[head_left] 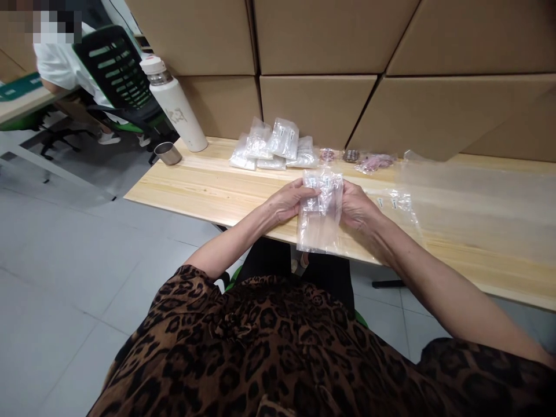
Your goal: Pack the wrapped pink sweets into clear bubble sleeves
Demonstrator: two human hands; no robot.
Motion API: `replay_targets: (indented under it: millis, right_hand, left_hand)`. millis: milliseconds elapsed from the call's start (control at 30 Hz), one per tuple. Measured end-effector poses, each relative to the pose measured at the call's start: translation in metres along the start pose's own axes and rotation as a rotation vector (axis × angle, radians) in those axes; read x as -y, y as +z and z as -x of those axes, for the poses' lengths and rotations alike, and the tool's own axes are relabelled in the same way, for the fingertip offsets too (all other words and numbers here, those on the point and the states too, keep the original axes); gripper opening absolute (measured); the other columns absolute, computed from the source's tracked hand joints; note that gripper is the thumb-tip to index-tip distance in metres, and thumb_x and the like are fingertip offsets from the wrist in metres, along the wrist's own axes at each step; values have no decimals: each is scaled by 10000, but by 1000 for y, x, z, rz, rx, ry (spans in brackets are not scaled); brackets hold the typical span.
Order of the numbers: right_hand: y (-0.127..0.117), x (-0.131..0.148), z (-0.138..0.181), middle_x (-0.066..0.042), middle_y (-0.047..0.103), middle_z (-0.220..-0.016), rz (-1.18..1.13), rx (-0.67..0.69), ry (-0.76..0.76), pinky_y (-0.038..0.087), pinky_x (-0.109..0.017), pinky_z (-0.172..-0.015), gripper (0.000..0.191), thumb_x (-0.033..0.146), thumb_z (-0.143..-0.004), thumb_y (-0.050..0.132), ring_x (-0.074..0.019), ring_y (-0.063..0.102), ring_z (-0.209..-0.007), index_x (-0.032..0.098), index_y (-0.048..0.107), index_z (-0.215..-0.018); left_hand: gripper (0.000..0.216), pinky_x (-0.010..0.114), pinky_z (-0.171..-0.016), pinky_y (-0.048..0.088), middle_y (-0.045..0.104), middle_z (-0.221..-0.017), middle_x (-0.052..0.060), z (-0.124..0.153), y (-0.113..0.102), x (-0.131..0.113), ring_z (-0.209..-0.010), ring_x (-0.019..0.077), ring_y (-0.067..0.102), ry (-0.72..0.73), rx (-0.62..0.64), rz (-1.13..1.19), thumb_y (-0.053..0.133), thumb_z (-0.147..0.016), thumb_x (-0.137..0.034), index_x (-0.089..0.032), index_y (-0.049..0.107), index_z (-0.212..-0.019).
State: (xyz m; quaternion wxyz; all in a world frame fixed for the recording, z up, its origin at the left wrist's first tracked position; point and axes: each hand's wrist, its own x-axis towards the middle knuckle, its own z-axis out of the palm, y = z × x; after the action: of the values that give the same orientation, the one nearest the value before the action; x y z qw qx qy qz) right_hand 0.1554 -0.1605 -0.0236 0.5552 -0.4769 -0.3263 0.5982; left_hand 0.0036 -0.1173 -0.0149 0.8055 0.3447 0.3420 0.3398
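Note:
Both my hands hold a clear plastic bag [320,229] over the front edge of the wooden table. Small white labels show near its top, and its lower part hangs flat. My left hand [287,201] grips its left side, with the thumb laid across the front. On the right side, my right hand [358,204] pinches the bag's edge; some of its fingers are hidden behind. Beyond my hands lies a pile of filled, labelled plastic bags [273,145]. Another clear bag with labels [393,202] lies flat just right of my right hand.
Small bundles of pink and dark items [376,163] lie at the table's back. Clear plastic sheeting [486,208] covers the right side. A white bottle [178,110] and a metal cup [168,153] stand at the left end. Stacked cardboard boxes [317,107] rise behind. A person sits at the far left.

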Motion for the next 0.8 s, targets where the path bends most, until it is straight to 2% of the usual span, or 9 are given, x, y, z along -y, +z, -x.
replay_targets:
  millis: [133, 200, 300, 367, 433, 500, 600, 700, 800]
  right_hand:
    - [-18, 13, 3, -41, 731, -880, 248, 26, -63, 663, -483, -844, 431, 285, -595, 968, -262, 734, -893, 202, 726, -942]
    - [-28, 28, 11, -47, 723, -947, 413, -81, -263, 638, -510, -914, 400, 326, -651, 939, -250, 709, -922, 215, 740, -980]
    - [-33, 41, 31, -89, 722, -1132, 594, -202, -570, 602, -550, -1001, 359, 434, -838, 811, -262, 688, -1034, 232, 739, -1127]
    - [-25, 37, 43, -128, 710, -1226, 718, -122, -562, 596, -580, -1004, 404, 495, -923, 717, -292, 683, -1108, 224, 715, -1223]
    - [-15, 23, 49, -168, 676, -1321, 842, -28, -485, 582, -614, -1020, 482, 548, -931, 684, -337, 657, -1201, 207, 689, -1273]
    - [-7, 6, 49, -193, 618, -1420, 895, -8, -464, 547, -640, -1077, 559, 609, -930, 652, -375, 593, -1325, 202, 653, -1313]
    - [-5, -13, 44, -192, 581, -1460, 833, -35, -448, 506, -645, -1138, 644, 701, -924, 625, -381, 523, -1417, 221, 602, -1353]
    - [-9, -20, 40, -172, 592, -1442, 704, -48, -422, 508, -626, -1142, 721, 748, -872, 682, -361, 565, -1370, 248, 565, -1378]
    - [-13, -22, 37, -151, 606, -1450, 599, -61, -411, 502, -603, -1161, 793, 697, -783, 808, -339, 623, -1299, 267, 543, -1393]
  left_hand:
    - [113, 279, -782, 562, 729, -668, 58, 0, 0, 4, -659, 115, 687, -32, -35, -47, 770, -819, 8, -65, 723, -747]
    - [119, 272, -744, 543, 731, -668, 51, 1, 1, 8, -637, 110, 675, 1, -58, -50, 774, -831, -32, -72, 723, -731]
    - [64, 257, -707, 505, 738, -690, 25, 1, 6, 17, -625, 101, 657, 81, -98, -62, 787, -807, -65, -89, 735, -779]
    - [100, 254, -723, 500, 743, -709, 7, -1, 10, 25, -646, 102, 658, 161, -101, -68, 811, -758, -77, -101, 744, -828]
    - [176, 259, -767, 508, 750, -737, -6, -2, 13, 33, -695, 113, 671, 254, -90, -70, 841, -704, -99, -120, 740, -846]
    - [248, 275, -827, 522, 763, -783, -9, -1, 14, 38, -770, 134, 694, 320, -69, -79, 865, -643, -115, -139, 732, -851]
    - [317, 329, -978, 532, 806, -935, 28, 7, 12, 38, -968, 196, 739, 310, 56, -82, 853, -620, -149, -157, 751, -921]
    - [297, 394, -1097, 504, 816, -1096, 81, 15, 10, 34, -1185, 266, 719, 252, 200, -41, 812, -718, -270, -164, 775, -994]
    - [306, 418, -1136, 477, 796, -1200, 104, 19, 7, 34, -1254, 282, 691, 267, 178, -36, 790, -834, -390, -166, 783, -1041]
